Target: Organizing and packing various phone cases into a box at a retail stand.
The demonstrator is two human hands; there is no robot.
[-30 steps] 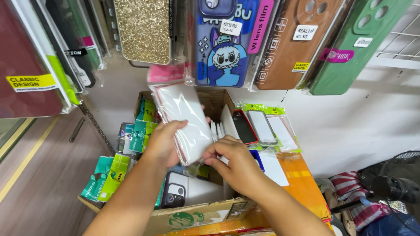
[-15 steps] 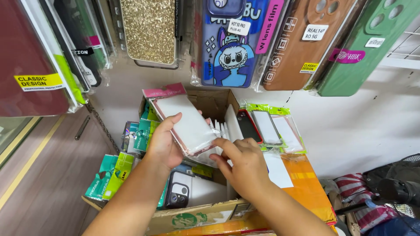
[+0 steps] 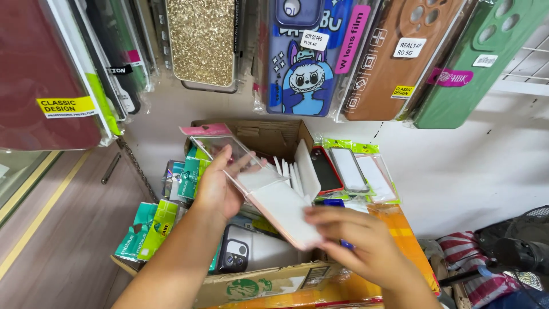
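I note the left hand (image 3: 214,189) pinching the clear sleeve (image 3: 229,151); the right hand (image 3: 357,237) grips the pink case (image 3: 283,209), half out. Its long axis slants toward the right hand (nearer), above the box (image 3: 269,280).

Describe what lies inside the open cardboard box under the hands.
In the cardboard box: upright white cards, a dark phone case, green packets. The pink case and both hands cover the middle.

Left hand (image 3: 216,187) raised, palm up, fingers curled in a pinch, forearm angled in from lower left. Right hand (image 3: 359,245) lower, palm down, fingers extended, motion-blurred.
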